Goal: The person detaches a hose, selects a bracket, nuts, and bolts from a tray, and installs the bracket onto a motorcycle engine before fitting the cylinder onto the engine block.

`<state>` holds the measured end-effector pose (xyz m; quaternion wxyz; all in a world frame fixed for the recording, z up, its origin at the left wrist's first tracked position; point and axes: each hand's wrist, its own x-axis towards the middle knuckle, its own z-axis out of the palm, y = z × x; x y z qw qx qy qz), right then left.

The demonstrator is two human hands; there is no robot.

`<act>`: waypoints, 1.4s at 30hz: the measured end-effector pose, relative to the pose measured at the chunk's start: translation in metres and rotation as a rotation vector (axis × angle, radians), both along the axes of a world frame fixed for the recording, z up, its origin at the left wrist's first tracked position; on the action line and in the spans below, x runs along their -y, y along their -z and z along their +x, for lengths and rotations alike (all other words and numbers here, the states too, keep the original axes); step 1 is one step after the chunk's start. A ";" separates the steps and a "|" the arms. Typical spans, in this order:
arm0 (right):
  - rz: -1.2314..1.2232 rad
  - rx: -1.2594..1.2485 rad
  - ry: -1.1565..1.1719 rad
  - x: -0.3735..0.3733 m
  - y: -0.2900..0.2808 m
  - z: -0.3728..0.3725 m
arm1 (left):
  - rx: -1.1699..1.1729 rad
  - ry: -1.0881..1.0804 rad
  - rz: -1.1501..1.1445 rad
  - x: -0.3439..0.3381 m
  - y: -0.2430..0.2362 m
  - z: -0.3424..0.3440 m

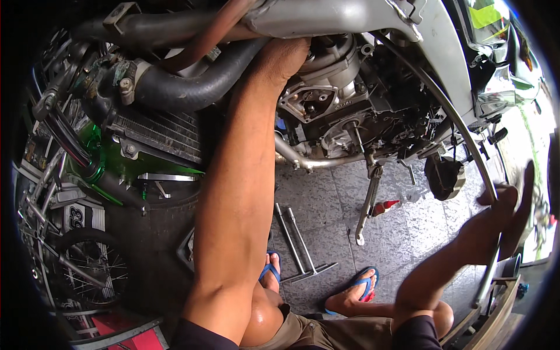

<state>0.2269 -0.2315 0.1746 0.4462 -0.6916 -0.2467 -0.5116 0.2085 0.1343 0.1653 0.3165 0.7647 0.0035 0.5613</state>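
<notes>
My left forearm rises through the middle of the view to my left hand, reaching under the silver frame tube beside the motorcycle engine; its fingers are hidden, so I cannot tell what they hold. An open port with a bolted flange shows on the engine just below that hand. At the right, my right hand is beside a long curved cable or tube that crosses it. Its fingers are blurred, and whether they grip the tube is unclear.
A radiator, black hose and green panel fill the left, above a spoked wheel. T-handle wrenches and a red-capped bottle lie on tiles near my sandaled feet. The kickstand hangs down; a wooden bench is lower right.
</notes>
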 end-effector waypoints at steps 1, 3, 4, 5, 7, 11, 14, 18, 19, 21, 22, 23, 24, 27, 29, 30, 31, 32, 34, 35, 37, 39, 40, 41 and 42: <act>-0.049 -0.284 -0.289 0.015 0.000 -0.003 | -0.003 -0.006 0.002 -0.001 0.000 -0.002; 0.042 -0.761 -0.982 0.023 -0.008 -0.003 | -0.006 -0.018 0.004 -0.003 0.000 -0.007; 0.011 -0.777 -1.189 0.014 -0.018 -0.003 | -0.001 -0.019 0.000 -0.003 -0.001 -0.006; -0.007 -0.662 -1.451 -0.003 -0.024 0.002 | -0.004 -0.018 -0.001 -0.003 0.001 -0.007; 0.048 -0.379 -1.917 -0.032 -0.030 0.016 | 0.006 -0.004 -0.008 0.000 0.001 -0.003; 1.082 0.138 -1.445 -0.082 -0.025 -0.005 | 0.015 0.020 -0.009 0.007 0.002 0.007; 0.845 0.308 -0.386 -0.083 -0.034 0.004 | 0.017 0.019 0.000 0.002 -0.004 0.004; -0.139 0.978 0.589 0.005 -0.026 0.034 | 0.024 0.019 0.003 0.000 -0.008 0.007; -0.126 0.464 0.237 0.013 -0.018 0.023 | 0.022 0.013 0.006 -0.001 -0.007 0.006; -0.143 -0.335 -0.300 0.023 -0.022 0.004 | 0.019 0.009 0.009 -0.002 -0.007 0.005; -0.135 -0.627 -0.593 0.022 -0.028 0.003 | 0.015 0.009 0.010 -0.003 -0.007 0.004; -0.110 -0.766 -0.950 0.012 -0.033 0.005 | 0.009 0.000 0.006 -0.004 -0.006 0.000; -0.075 -0.791 -1.241 0.002 -0.038 0.004 | 0.015 -0.001 0.002 -0.005 -0.007 -0.001; 0.024 -0.429 -1.796 -0.027 -0.037 0.015 | 0.024 0.007 -0.006 0.001 -0.004 0.000; 0.460 -0.104 -1.955 -0.049 -0.030 0.014 | 0.028 0.019 -0.010 0.006 -0.002 0.003; 0.764 0.046 -1.832 -0.060 -0.028 0.006 | 0.027 0.019 -0.006 0.007 -0.002 0.005; 0.973 0.176 -1.543 -0.072 -0.029 -0.006 | 0.024 0.020 -0.007 0.008 -0.001 0.004; 0.984 0.219 -1.192 -0.085 -0.032 -0.014 | 0.025 0.027 -0.004 0.009 -0.003 0.006; 0.947 0.371 -0.630 -0.096 -0.044 -0.014 | 0.027 0.020 -0.002 0.005 -0.004 0.004; 0.865 0.479 -0.380 -0.091 -0.043 -0.006 | 0.027 0.018 -0.002 0.005 -0.003 0.004; 0.144 0.663 0.485 -0.039 -0.030 0.011 | 0.027 0.013 0.003 0.002 -0.004 0.003; -0.142 0.477 0.488 -0.016 -0.030 -0.001 | 0.024 0.014 0.007 0.001 -0.006 0.004; -0.166 0.218 0.234 -0.008 -0.028 -0.006 | 0.023 0.005 0.011 -0.001 -0.006 0.002; -0.209 -0.128 -0.093 0.011 -0.024 -0.004 | 0.021 -0.001 0.015 -0.003 -0.007 0.000; -0.261 -0.480 -0.455 0.019 -0.032 -0.007 | 0.024 0.002 0.015 -0.003 -0.008 0.002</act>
